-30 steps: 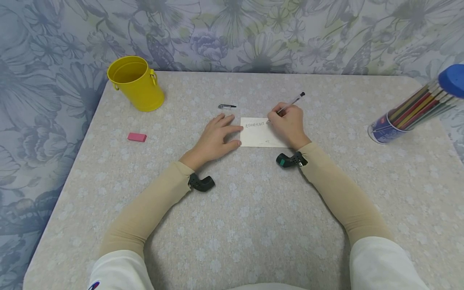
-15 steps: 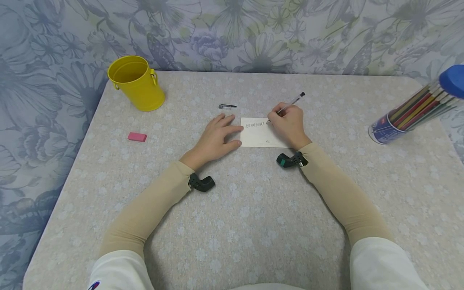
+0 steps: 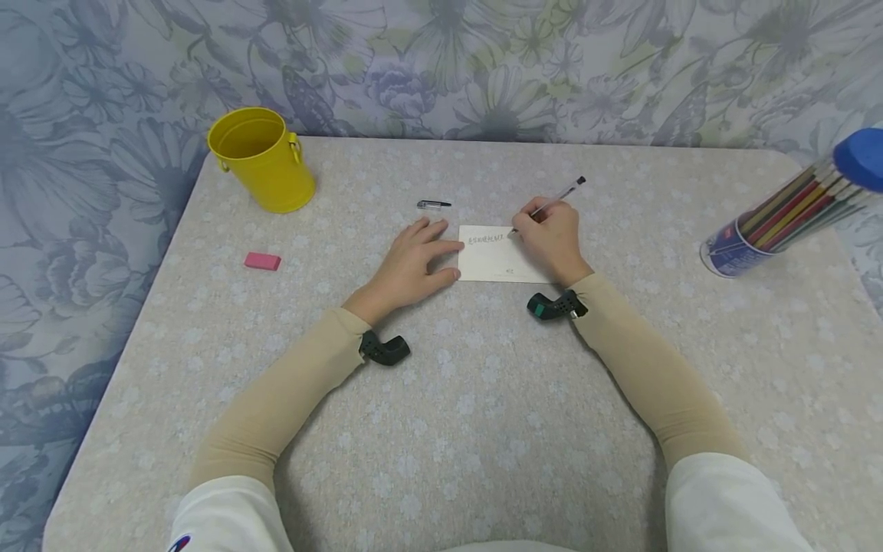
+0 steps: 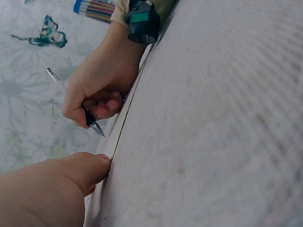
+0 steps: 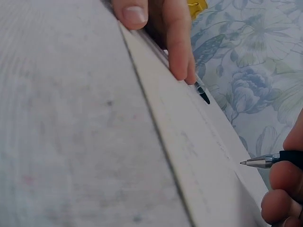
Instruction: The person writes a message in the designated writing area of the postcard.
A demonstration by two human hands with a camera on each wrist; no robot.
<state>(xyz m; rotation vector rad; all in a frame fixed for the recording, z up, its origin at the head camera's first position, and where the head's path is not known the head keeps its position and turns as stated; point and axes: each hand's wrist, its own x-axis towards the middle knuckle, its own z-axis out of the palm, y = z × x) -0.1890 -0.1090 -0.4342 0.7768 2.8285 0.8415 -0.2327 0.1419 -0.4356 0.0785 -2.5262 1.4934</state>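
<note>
Pinching a clear-barrelled pen (image 3: 567, 188) in curled fingers, our right hand (image 3: 552, 236) rests on the right part of a white card (image 3: 486, 262), just above the middle of the head view. The pen slants toward the upper right; its metal point is at the end of a handwritten line along the card's top, though we cannot tell whether it touches. Our left hand (image 3: 414, 264) lies flat with fingers spread, index finger and thumb at the card's left edge. Just above those fingers we see a pen cap (image 3: 434, 205) on the counter (image 3: 441, 445). A pink eraser (image 3: 263, 261) lies at left, below a yellow bucket (image 3: 279, 180) in the upper left; a blue-lidded tub of coloured pencils (image 3: 733, 249) stands at the upper right.
</note>
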